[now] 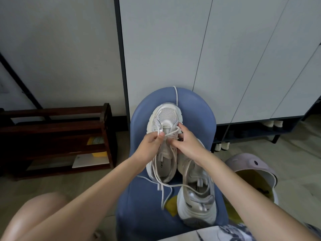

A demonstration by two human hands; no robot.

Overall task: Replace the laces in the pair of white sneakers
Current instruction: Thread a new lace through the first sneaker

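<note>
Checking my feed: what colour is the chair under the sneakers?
Blue chair, clearest in the head view.

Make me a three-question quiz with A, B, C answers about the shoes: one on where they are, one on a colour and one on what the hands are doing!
1. Where do the two white sneakers sit?
A. on a blue chair seat
B. on the floor
C. on the wooden rack

2. What colour is the wooden rack at the left?
A. white
B. dark brown
C. green

3. What is the left hand doing?
A. hanging idle
B. pinching a white lace
C. holding a helmet

Answers:
1 A: both sneakers rest on the blue chair seat.
2 B: the wooden rack is dark brown.
3 B: the left hand pinches the white lace over the far sneaker, while the right hand touches that shoe.
</note>
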